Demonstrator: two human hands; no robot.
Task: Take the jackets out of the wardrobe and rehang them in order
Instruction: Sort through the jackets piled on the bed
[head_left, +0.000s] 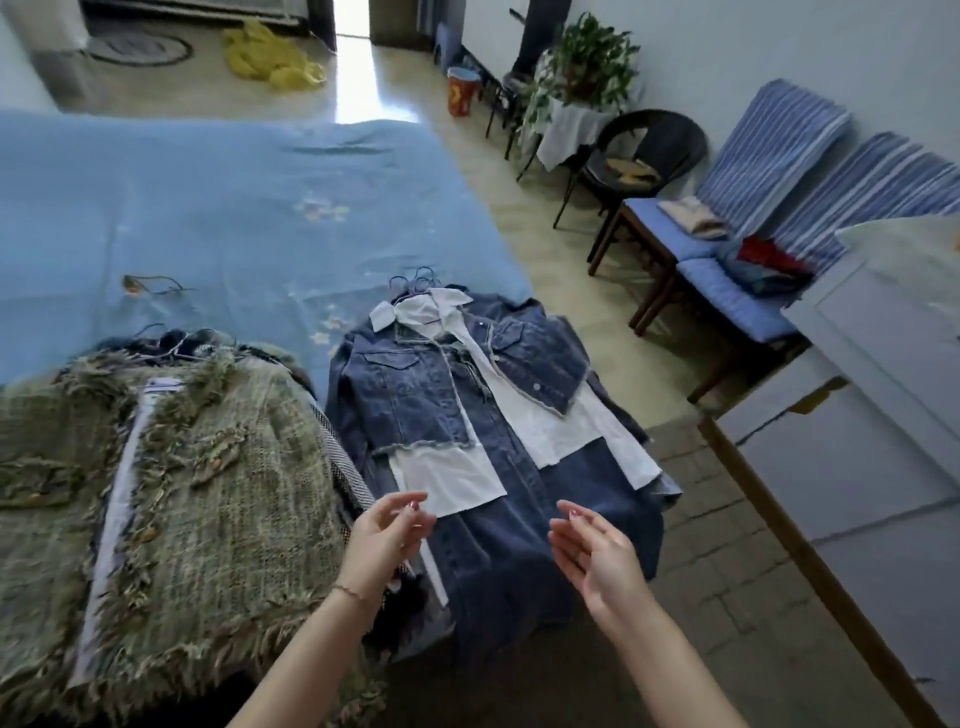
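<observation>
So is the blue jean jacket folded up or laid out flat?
Laid out flat. The denim jacket lies spread open, front up, on the bed, its white shirt panels showing, with hanger hooks at the collar.

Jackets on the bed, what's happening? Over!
Left hand and right hand open, hovering. Denim jacket and green tweed jacket flat on bed, hangers in. Nothing blocking.

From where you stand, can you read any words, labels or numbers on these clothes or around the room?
No text here can be read.
White neck label inside the green fringed tweed jacket: print too blurred to read.
Red bucket on the floor: a yellow mark, too small to tell.
Blue denim and white jacket: no visible lettering.
</observation>
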